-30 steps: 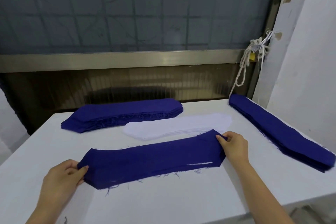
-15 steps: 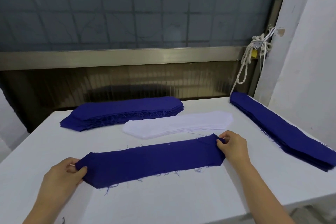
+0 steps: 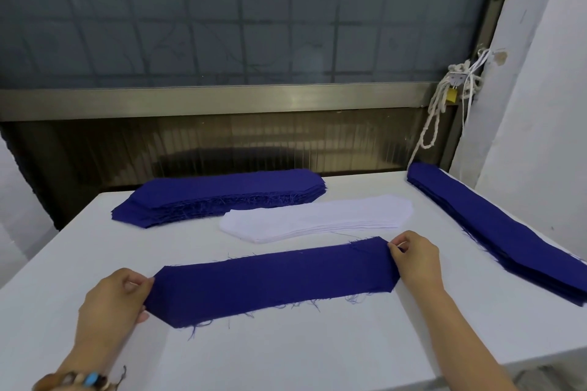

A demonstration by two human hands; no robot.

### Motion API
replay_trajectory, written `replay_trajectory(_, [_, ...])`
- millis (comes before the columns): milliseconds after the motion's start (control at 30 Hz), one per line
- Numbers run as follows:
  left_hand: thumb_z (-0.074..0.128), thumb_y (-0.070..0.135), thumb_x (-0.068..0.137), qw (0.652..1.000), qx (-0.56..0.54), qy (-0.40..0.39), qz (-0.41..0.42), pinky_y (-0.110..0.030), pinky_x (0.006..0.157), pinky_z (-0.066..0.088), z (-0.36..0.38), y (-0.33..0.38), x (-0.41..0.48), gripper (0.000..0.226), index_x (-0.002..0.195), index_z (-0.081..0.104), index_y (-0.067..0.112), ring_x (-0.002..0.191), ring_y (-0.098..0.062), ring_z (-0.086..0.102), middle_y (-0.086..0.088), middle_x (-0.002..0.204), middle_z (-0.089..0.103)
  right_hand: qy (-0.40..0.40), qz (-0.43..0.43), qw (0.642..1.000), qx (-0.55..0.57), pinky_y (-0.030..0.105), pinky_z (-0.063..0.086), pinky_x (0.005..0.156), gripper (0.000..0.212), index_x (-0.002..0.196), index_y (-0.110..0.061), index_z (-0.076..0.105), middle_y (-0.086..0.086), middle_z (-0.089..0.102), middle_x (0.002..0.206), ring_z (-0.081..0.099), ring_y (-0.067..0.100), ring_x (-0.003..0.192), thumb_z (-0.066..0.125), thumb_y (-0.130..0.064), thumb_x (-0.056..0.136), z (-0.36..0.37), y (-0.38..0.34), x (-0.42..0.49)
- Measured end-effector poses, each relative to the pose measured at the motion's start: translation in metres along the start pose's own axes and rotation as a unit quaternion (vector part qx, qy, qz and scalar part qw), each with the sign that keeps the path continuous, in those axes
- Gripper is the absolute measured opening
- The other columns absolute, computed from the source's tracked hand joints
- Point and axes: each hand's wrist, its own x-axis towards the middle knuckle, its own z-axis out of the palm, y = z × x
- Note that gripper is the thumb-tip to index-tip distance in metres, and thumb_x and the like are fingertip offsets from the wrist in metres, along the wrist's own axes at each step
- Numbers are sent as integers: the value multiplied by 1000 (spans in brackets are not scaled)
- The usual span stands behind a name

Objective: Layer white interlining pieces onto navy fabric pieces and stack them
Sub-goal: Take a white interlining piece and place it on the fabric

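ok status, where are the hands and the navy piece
Pinching the navy piece at its ends: left hand, right hand. It lies flat on the table, no white piece on top. Just behind, white interlining stack; nothing in the way.

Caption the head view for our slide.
Left hand and right hand hold the ends of a navy fabric piece near the white interlining stack.

right navy stack (image 3: 508, 232) cut off at edge, bracelet (image 3: 79, 379) seemingly partly cropped

hands (image 3: 114, 298) (image 3: 416, 263) gripping navy piece (image 3: 270, 282), white table (image 3: 286, 355)
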Motion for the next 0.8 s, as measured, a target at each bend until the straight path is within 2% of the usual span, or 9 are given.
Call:
replay_trajectory(133, [66,22,90,1000,10,4,1,-44,72,59,-1,-1,0,17,75,66,14,46,-17,67,-2,67,70,2,-3,1000,-23,17,34,53,8,83,-10,62,-2,58,72,50,4,64,58,-5,87,0,0,1])
replay_trajectory(233, [64,16,90,999,34,5,18,-42,70,57,0,-1,-2,14,76,64,14,44,-17,65,-2,66,69,1,-6,1000,-29,16,34,52,8,84,-9,61,-1,58,74,50,5,63,57,-4,87,1,0,1])
replay_trajectory(300, [63,15,90,999,39,5,30,-38,67,53,0,2,-3,11,79,62,15,41,-18,64,-3,66,67,0,-17,999,-32,18,34,53,8,86,-9,61,4,57,82,50,7,63,57,-2,87,1,-1,0])
replay_trajectory(400, [61,13,91,998,42,0,55,-33,58,44,-2,2,-5,10,85,56,20,37,-19,61,-8,58,55,9,-46,998,-35,24,41,63,14,90,-13,60,5,46,97,51,15,68,57,0,88,1,-2,-4])
replay_trajectory(467, [57,8,91,997,49,-10,65,-33,57,44,-4,0,-4,14,82,58,19,38,-20,61,-9,55,48,13,-66,997,-49,27,44,68,18,88,-15,63,3,44,97,52,18,75,56,2,88,1,-3,-5])
replay_trajectory(600, [54,2,90,997,44,-21,57,-39,63,53,-5,-1,-4,23,80,66,20,42,-22,62,-14,73,56,0,-82,994,-69,25,37,62,24,85,-14,67,2,48,89,51,18,73,52,4,88,2,-2,-5])
replay_trajectory(700, [57,2,87,998,18,-22,50,-43,68,56,-7,-1,-4,23,79,68,19,41,-24,63,-13,77,59,-4,-87,994,-69,24,34,61,23,87,-13,66,3,50,87,52,21,76,50,3,89,3,-2,-7])
replay_trajectory(800, [70,14,86,998,4,-27,55,-35,62,55,-9,1,-5,10,77,69,19,41,-24,64,-11,74,62,-10,-93,992,-79,25,36,67,13,90,-13,66,2,51,87,51,19,76,54,-9,92,1,-5,-9])
